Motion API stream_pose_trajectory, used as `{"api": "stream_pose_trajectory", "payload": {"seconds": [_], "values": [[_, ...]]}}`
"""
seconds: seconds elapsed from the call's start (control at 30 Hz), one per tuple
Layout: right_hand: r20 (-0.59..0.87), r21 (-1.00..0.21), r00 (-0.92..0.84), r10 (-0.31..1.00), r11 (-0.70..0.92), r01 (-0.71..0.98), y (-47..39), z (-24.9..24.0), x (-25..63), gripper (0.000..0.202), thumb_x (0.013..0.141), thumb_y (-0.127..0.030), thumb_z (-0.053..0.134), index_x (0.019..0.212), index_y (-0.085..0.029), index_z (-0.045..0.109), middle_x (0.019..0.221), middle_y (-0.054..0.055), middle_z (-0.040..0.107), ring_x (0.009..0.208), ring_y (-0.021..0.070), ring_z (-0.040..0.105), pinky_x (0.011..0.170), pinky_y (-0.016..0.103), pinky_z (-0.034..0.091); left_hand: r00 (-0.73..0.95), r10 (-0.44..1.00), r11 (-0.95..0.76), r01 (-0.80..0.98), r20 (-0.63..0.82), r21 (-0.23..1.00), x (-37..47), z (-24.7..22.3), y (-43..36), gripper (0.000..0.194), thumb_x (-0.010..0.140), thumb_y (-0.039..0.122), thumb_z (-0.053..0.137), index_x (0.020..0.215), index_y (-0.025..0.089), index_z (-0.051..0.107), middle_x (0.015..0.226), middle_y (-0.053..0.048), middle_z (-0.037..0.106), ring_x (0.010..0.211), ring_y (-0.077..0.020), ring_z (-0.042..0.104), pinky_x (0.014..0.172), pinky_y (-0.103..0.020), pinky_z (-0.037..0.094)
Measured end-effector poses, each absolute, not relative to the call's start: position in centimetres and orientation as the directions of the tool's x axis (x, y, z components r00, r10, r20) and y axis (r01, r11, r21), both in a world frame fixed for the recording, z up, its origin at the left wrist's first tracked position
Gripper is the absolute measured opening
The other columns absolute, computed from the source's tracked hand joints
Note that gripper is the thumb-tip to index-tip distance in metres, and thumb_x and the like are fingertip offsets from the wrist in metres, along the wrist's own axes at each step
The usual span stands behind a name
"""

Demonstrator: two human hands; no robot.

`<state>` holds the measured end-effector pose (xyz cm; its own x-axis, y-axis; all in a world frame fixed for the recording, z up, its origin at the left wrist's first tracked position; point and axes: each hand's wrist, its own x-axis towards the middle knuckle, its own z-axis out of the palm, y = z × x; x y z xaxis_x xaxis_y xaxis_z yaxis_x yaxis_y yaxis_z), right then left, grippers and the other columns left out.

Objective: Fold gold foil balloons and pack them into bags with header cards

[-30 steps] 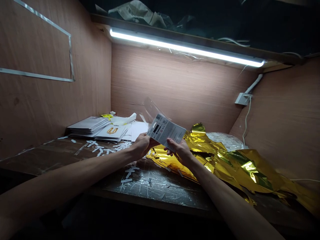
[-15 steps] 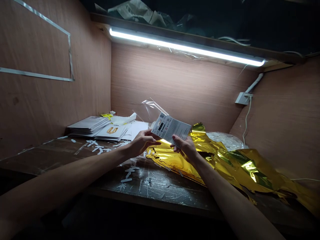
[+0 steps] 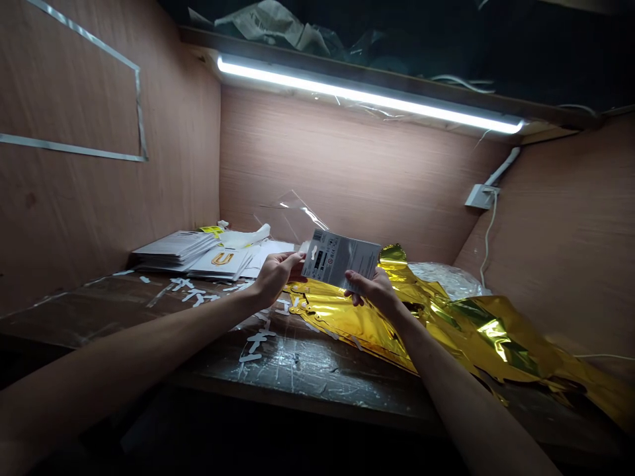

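A flat printed card [image 3: 340, 256] with a barcode and a hang hole is held up over the table, a clear plastic sleeve [image 3: 297, 215] rising behind its upper left edge. My right hand [image 3: 372, 285] grips the card's lower right part, thumb on the printed face. At the card's left edge, my left hand [image 3: 278, 274] pinches it between thumb and fingers. Beneath and to the right lies crumpled gold foil [image 3: 357, 324].
Stacked white cards [image 3: 173, 248] stand at the left back, beside a card with a gold U [image 3: 223, 258]. White strips [image 3: 258, 340] are scattered on the dark table [image 3: 307, 377]. Clear plastic [image 3: 446, 277] lies behind the foil, and a cable [image 3: 489, 238] hangs at the right.
The card has turned to lie more level and shifted slightly right. The clear sleeve has tilted with it. My left hand has moved its grip up along the card's left edge.
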<state>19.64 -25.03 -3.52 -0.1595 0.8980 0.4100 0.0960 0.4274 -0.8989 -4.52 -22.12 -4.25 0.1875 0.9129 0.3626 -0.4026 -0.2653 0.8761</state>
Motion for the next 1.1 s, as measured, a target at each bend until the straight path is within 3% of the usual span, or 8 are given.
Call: {"api": "stream_pose_trajectory", "payload": {"seconds": [0.2,0.33,0.57,0.93,1.1], "values": [[0.427,-0.892,-0.139,0.893,0.441,0.094,-25.1,-3.4,19.9,0.041,0.075,-0.054,0.081,0.079,-0.016,0.065,0.059,0.008,0.071,0.036,0.0134,0.056,0.032,0.023,0.040,0.345,0.843,-0.260,-0.409,0.412,0.875,-4.7,-4.6,-22.2,0.034,0.081,0.038,0.069,0.091,0.006,0.074,0.091,-0.020,0.078,0.082,-0.0311,0.078,0.068,-0.034,0.059],[0.397,-0.904,-0.172,0.901,0.416,0.092,-25.1,-3.6,19.9,0.042,0.074,-0.053,0.082,0.084,-0.016,0.065,0.058,0.007,0.071,0.035,0.0136,0.055,0.031,0.023,0.040,0.372,0.816,-0.282,-0.413,0.443,0.866,-4.6,-5.0,-22.0,0.049,0.088,0.055,0.063,0.090,0.007,0.073,0.086,-0.019,0.078,0.090,-0.0348,0.077,0.069,-0.038,0.061],[0.391,-0.904,-0.198,0.899,0.416,0.100,-25.1,-3.3,20.3,0.040,0.075,-0.050,0.082,0.082,-0.016,0.064,0.055,0.007,0.069,0.033,0.0131,0.054,0.030,0.021,0.038,0.297,0.821,-0.428,-0.244,0.487,0.870,-4.4,-4.8,-22.6,0.051,0.085,0.059,0.069,0.069,0.011,0.070,0.071,-0.012,0.073,0.072,-0.0264,0.076,0.060,-0.031,0.058],[0.309,-0.936,-0.216,0.926,0.336,0.103,-25.7,-3.0,21.5,0.040,0.071,-0.044,0.087,0.090,-0.020,0.062,0.058,0.003,0.066,0.042,0.0150,0.061,0.031,0.020,0.040,0.276,0.784,-0.554,-0.090,0.556,0.827,-4.6,-4.7,-23.3,0.046,0.091,0.052,0.062,0.072,0.014,0.079,0.071,-0.010,0.075,0.063,-0.0195,0.068,0.065,-0.031,0.058],[0.334,-0.930,-0.192,0.923,0.355,0.091,-25.2,-3.0,21.6,0.039,0.072,-0.045,0.087,0.088,-0.019,0.062,0.054,0.002,0.064,0.038,0.0148,0.058,0.029,0.021,0.037,0.271,0.774,-0.577,-0.071,0.572,0.814,-4.6,-4.1,-23.7,0.049,0.088,0.053,0.065,0.064,0.012,0.076,0.065,-0.011,0.073,0.057,-0.0188,0.066,0.059,-0.031,0.057]]}}
